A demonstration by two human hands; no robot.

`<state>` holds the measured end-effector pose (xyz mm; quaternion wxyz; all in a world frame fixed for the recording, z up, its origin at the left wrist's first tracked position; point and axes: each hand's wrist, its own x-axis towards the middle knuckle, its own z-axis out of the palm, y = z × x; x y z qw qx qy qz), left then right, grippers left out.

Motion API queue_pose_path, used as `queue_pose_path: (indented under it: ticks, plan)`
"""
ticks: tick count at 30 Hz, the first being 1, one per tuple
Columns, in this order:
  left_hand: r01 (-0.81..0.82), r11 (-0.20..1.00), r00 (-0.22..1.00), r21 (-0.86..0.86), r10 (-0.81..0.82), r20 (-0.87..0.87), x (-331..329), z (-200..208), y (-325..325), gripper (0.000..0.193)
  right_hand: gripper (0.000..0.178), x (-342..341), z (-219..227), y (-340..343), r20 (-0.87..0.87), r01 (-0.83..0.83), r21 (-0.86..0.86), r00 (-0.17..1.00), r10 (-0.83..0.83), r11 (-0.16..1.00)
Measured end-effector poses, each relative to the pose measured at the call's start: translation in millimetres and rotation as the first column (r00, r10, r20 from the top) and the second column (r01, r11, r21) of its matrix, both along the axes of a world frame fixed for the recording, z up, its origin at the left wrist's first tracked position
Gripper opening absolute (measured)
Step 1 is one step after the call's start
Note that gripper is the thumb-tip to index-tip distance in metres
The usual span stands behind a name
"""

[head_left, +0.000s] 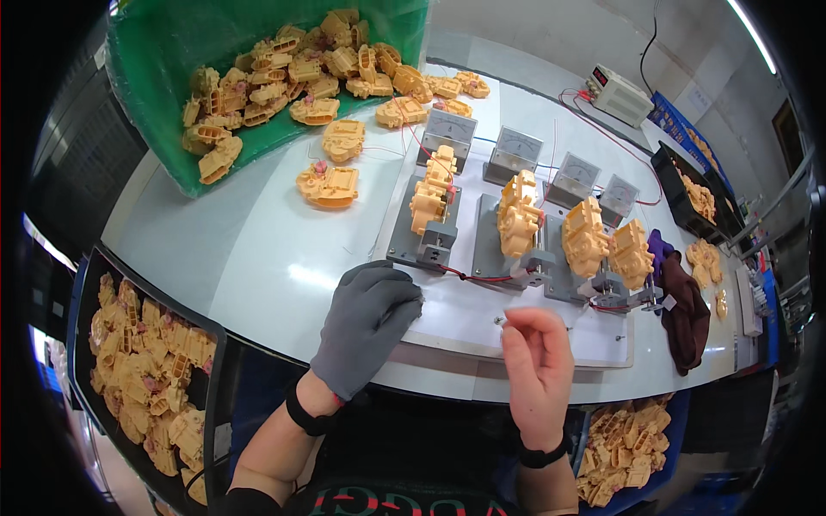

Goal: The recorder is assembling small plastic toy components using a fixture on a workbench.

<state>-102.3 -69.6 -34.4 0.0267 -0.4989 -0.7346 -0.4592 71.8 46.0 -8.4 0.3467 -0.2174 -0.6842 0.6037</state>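
Observation:
My left hand, in a grey glove, is closed with its fingers curled over the front left of a white board. Whatever it may hold is hidden. My bare right hand is above the board's front edge, thumb and forefinger drawn together; I cannot make out anything between them. Just past its fingertips lies a small metal screw. Beyond the hands, yellow plastic housings stand upright in grey test fixtures. Behind the fixtures is a row of analog meters with red and blue wires.
A green bin of yellow housings stands far left, with loose housings beside it. Crates of housings flank me, a black crate left and a blue crate right. A brown cloth and a power supply are to the right.

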Motion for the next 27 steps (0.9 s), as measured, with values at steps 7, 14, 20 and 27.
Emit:
queue_pose_path:
  ticks: [7, 14, 20, 27]
  plan:
    - [0.083, 0.981, 0.948, -0.173, -0.025, 0.316, -59, 74, 35, 0.053, 0.043, -69, -14, -2, -0.08, -0.156, 0.09, 0.983, 0.163, 0.984]
    - [0.188, 0.754, 0.982, -0.629, -0.13, 0.137, -79, 90, 95, 0.034, 0.037, -73, -23, -12, -0.214, -0.279, 0.072, 0.933, 0.288, 0.958]
    - [-0.119, 0.911, 0.976, -0.395, 0.034, -0.215, -66, 93, 140, 0.041, 0.036, -70, -33, 5, -0.189, -0.243, 0.103, 0.947, 0.259, 0.965]
    - [-0.362, 0.929, 0.903, -0.075, 0.329, -0.278, -106, 136, -63, 0.064, 0.047, -65, -26, 2, -0.16, -0.191, 0.111, 0.965, 0.207, 0.975]
